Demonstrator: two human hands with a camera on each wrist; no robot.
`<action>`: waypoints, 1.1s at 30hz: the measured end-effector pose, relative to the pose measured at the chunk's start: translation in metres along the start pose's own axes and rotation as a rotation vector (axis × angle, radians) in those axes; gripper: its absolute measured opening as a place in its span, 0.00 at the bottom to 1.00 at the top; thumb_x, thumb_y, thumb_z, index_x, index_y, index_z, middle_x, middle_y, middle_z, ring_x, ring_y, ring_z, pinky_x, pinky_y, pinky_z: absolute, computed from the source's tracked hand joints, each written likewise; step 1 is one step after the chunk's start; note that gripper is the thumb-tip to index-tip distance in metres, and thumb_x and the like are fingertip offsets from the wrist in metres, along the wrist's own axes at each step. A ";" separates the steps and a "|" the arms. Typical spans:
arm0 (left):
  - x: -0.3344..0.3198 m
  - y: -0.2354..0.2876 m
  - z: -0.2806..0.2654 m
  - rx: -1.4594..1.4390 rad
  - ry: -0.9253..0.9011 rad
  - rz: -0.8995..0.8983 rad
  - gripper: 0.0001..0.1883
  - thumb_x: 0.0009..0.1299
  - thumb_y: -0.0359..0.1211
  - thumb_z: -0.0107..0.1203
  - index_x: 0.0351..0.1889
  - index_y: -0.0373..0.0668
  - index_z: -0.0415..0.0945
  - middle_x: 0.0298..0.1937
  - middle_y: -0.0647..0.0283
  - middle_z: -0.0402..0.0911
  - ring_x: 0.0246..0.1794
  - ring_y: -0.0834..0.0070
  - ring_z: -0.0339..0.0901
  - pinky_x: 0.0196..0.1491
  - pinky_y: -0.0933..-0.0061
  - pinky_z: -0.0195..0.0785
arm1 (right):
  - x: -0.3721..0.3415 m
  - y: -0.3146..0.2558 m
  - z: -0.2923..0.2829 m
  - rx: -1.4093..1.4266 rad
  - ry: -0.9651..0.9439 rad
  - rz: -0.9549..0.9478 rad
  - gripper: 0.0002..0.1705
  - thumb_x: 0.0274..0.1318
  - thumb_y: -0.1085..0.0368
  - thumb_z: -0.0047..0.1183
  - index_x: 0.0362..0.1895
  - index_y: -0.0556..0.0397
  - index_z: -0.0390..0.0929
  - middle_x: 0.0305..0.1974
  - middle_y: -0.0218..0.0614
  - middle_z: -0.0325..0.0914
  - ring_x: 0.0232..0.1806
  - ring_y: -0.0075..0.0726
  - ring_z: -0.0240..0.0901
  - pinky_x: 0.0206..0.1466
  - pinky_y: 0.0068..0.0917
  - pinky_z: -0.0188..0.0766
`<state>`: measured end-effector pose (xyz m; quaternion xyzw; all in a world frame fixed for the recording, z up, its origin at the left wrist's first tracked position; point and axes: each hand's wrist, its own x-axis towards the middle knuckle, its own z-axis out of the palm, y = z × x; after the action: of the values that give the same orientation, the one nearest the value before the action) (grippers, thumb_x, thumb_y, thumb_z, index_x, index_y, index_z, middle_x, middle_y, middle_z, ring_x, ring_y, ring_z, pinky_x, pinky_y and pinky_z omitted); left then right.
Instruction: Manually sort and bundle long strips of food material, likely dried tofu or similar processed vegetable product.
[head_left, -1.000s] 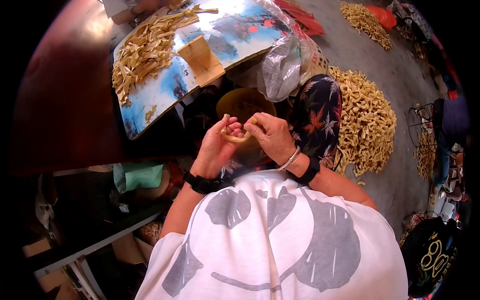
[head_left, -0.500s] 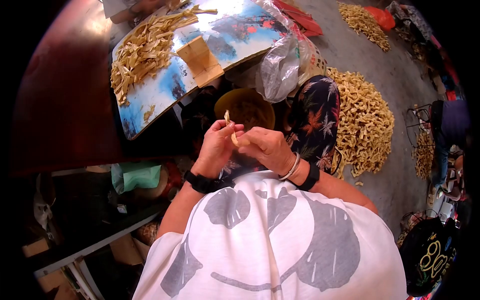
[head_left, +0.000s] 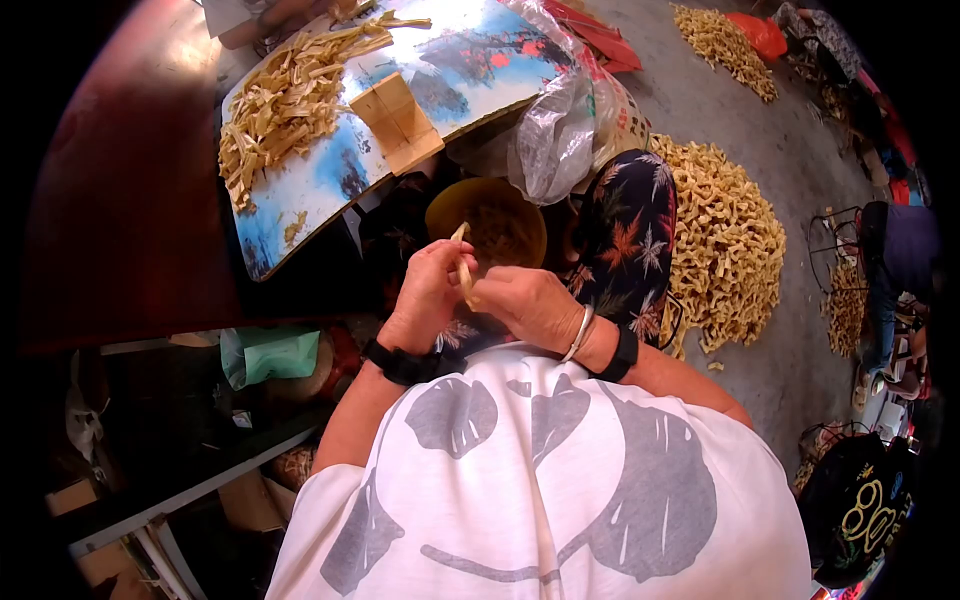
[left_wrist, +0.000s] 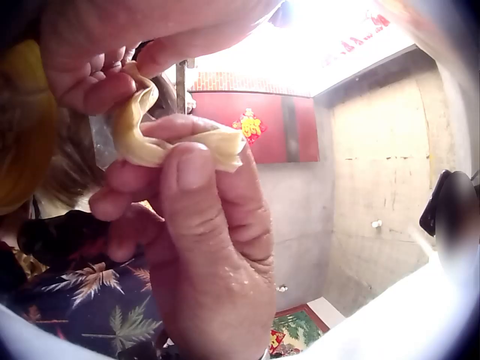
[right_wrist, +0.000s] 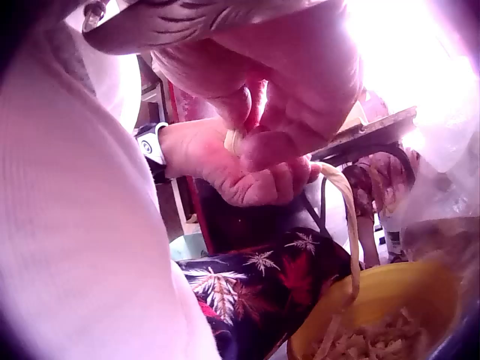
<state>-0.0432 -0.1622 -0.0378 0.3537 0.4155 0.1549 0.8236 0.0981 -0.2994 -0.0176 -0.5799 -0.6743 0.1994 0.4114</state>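
Observation:
A pale yellow, pliable strip (head_left: 466,278) is between my two hands, over my lap. My left hand (head_left: 425,292) pinches it, and one end sticks up past the fingers. The right hand (head_left: 535,308), with a bracelet at its wrist, holds the strip's lower part; its fingertips are hidden from above. In the left wrist view the strip (left_wrist: 133,135) bends in an S between the hands, under the right thumb (left_wrist: 196,195). In the right wrist view a length of strip (right_wrist: 351,217) hangs from the left hand toward a yellow bowl (right_wrist: 442,289).
In front is a painted board (head_left: 330,205) bearing a heap of strips (head_left: 285,110) and a wooden block (head_left: 398,120). A plastic bag (head_left: 555,140) hangs by its edge. A large pile of short curled pieces (head_left: 725,240) lies on the floor at right, another pile (head_left: 725,45) farther off.
Earlier the strip was a wide curve held at both ends. Now the hands are closer, the right has shifted toward the left, and the strip stands steeply between them.

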 end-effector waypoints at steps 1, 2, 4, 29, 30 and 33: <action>0.001 -0.004 -0.003 -0.070 -0.005 0.016 0.08 0.74 0.32 0.53 0.43 0.37 0.76 0.34 0.61 0.80 0.33 0.74 0.78 0.39 0.75 0.74 | 0.000 0.002 -0.001 -0.022 0.017 -0.007 0.07 0.58 0.63 0.56 0.34 0.54 0.76 0.32 0.40 0.76 0.34 0.51 0.76 0.38 0.41 0.74; 0.001 -0.006 -0.005 -0.140 -0.010 0.033 0.08 0.74 0.32 0.53 0.43 0.37 0.76 0.35 0.61 0.80 0.35 0.73 0.79 0.42 0.74 0.75 | -0.002 0.011 0.001 -0.031 0.098 0.018 0.06 0.60 0.64 0.55 0.36 0.52 0.77 0.31 0.37 0.76 0.32 0.42 0.78 0.35 0.35 0.75; 0.001 -0.008 -0.001 -0.340 0.018 0.079 0.08 0.75 0.32 0.51 0.45 0.37 0.75 0.39 0.60 0.80 0.38 0.72 0.79 0.48 0.70 0.74 | -0.002 0.012 -0.003 0.271 0.204 0.319 0.06 0.62 0.63 0.54 0.38 0.50 0.78 0.32 0.33 0.76 0.32 0.33 0.78 0.34 0.28 0.75; -0.009 -0.009 0.023 1.034 0.204 0.823 0.14 0.67 0.22 0.52 0.50 0.39 0.80 0.32 0.60 0.77 0.29 0.69 0.78 0.33 0.72 0.72 | 0.028 0.021 0.007 0.319 0.405 0.520 0.05 0.64 0.67 0.54 0.38 0.55 0.73 0.26 0.39 0.77 0.23 0.42 0.77 0.24 0.28 0.73; -0.012 -0.007 0.027 1.127 0.213 0.934 0.15 0.67 0.23 0.54 0.51 0.41 0.80 0.33 0.58 0.77 0.30 0.63 0.78 0.33 0.68 0.72 | 0.030 0.022 0.010 0.362 0.406 0.561 0.06 0.64 0.66 0.54 0.38 0.55 0.73 0.25 0.39 0.77 0.23 0.41 0.77 0.24 0.28 0.72; -0.018 -0.006 0.033 1.296 0.257 1.065 0.18 0.65 0.23 0.56 0.54 0.41 0.78 0.34 0.56 0.75 0.30 0.55 0.78 0.33 0.62 0.74 | 0.035 0.020 0.015 0.412 0.400 0.599 0.09 0.64 0.63 0.54 0.38 0.56 0.73 0.24 0.40 0.77 0.24 0.44 0.77 0.25 0.29 0.72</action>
<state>-0.0281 -0.1910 -0.0185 0.8838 0.2904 0.2923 0.2215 0.0994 -0.2583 -0.0302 -0.6834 -0.3285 0.3243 0.5656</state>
